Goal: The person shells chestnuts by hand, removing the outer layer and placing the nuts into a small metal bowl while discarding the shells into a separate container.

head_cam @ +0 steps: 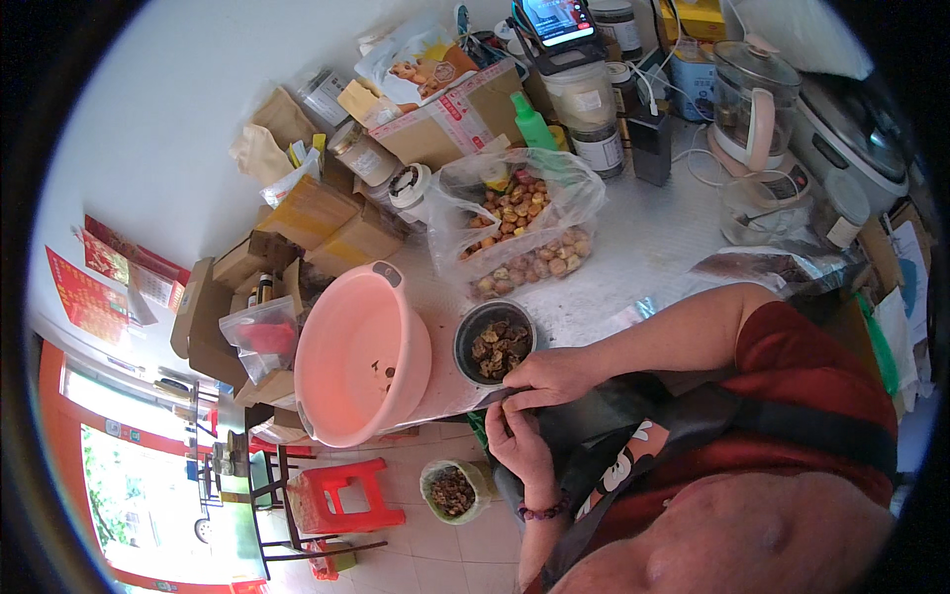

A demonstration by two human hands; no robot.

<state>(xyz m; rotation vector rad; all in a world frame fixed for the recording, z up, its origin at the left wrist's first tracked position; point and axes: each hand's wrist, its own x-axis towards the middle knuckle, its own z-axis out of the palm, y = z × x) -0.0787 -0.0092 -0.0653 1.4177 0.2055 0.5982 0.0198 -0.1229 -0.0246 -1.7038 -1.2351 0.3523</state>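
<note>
My right hand (553, 377) grips a narrow dark tool (496, 398), apparently a small knife, at the table's front edge. Just below it my left hand (517, 444), with a beaded bracelet at the wrist, pinches a small piece mostly hidden by the fingers. The fingertips of both hands meet. Beside the right hand stands a dark round bowl (459, 338) with wrinkled brown dried pieces (501, 349) in it. A pink plastic basin (349, 319) sits to the left, a few dark bits on its bottom. Behind the bowl lies a clear plastic bag (453, 200) of round brown-yellow nuts or fruits (512, 211).
A small lined bin (481, 482) of brown scraps and a red plastic stool (345, 496) stand on the tiled floor. Cardboard boxes (312, 215), jars (364, 152) and a green spray bottle (532, 122) line the wall. A lit phone (557, 22) and glass kettle (749, 104) stand farther along.
</note>
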